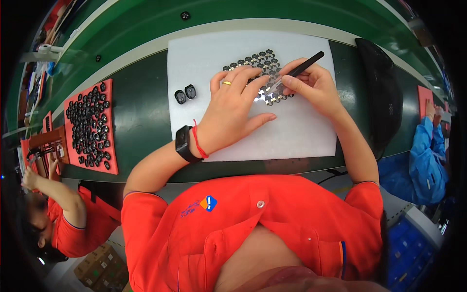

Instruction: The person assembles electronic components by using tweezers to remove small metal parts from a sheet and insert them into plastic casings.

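On a white foam sheet [204,131] lies a clear sheet of small dark parts [267,61] with pale gold marks, set in rows. My left hand [238,95] rests over its left side, fingers spread and lowered onto the parts, covering some of them. A pair of black-handled tweezers [306,64] is pinched between thumb and fingers of my right hand [311,85]. Their thin silvery tips point down-left at the rows, close to my left fingertips. Whether the tips grip a part is too small to tell. Two glossy black rounded pieces [185,94] sit left of my left hand.
At the left, a pink foam mat [113,146] carries many black rounded pieces, and a person in red works beyond it. A black bag-like object [382,92] stands right of the white sheet. Another person in blue sleeves [425,160] works at far right beside a pink mat.
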